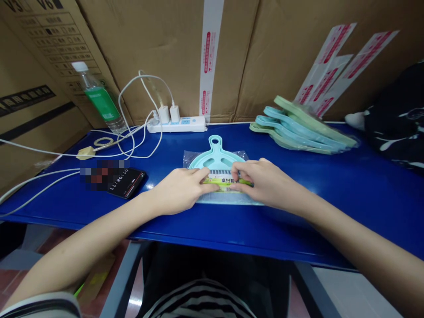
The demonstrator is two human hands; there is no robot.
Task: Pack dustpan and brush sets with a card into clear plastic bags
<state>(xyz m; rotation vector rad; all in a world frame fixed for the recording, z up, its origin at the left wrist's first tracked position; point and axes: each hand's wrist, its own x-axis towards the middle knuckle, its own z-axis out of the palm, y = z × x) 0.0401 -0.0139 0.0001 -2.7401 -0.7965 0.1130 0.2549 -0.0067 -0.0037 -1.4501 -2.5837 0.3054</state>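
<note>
A light blue dustpan (216,155) lies flat on the blue table, its looped handle toward the cardboard wall. Grey brush bristles (221,172) show across its middle, above a yellow-green label card (226,180) with dark printed characters. Clear plastic wrapping (190,157) shows around the pan. My left hand (180,189) pinches the left end of the card, thumb and forefinger closed over it. At the right end, my right hand (266,182) has its fingers curled and closed on the card. The fingers cover both ends of the label.
Several wrapped green and light blue dustpans (298,128) are stacked at the back right. A phone (127,182), white cables, a power strip (190,125) and a bottle (101,104) occupy the left side. Cardboard (165,39) walls the back; a dark patterned bag (397,115) sits far right.
</note>
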